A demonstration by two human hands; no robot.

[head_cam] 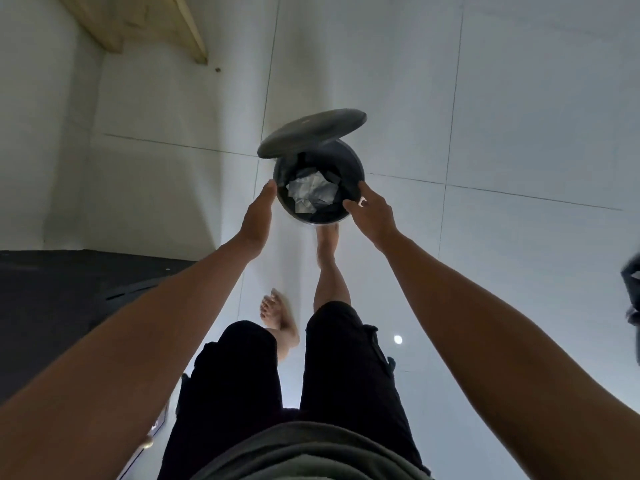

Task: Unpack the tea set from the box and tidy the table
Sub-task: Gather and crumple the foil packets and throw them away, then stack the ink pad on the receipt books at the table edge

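A round dark pedal bin (353, 168) stands on the white tiled floor ahead of me, its lid (311, 131) tipped up at the back. Crumpled white paper (311, 195) lies inside it on a dark liner. My left hand (258, 211) hovers at the bin's left rim, flat, fingers together, holding nothing. My right hand (372, 211) is at the right rim, fingers apart and empty. One bare foot (327, 244) reaches to the bin's base, seemingly on its pedal. No tea set or box is in view.
White floor tiles (519, 116) spread all around. A dark mat (69, 289) covers the floor at the left. A pale wooden furniture edge (145, 22) shows at the top left. A dark object (632, 292) sits at the right edge.
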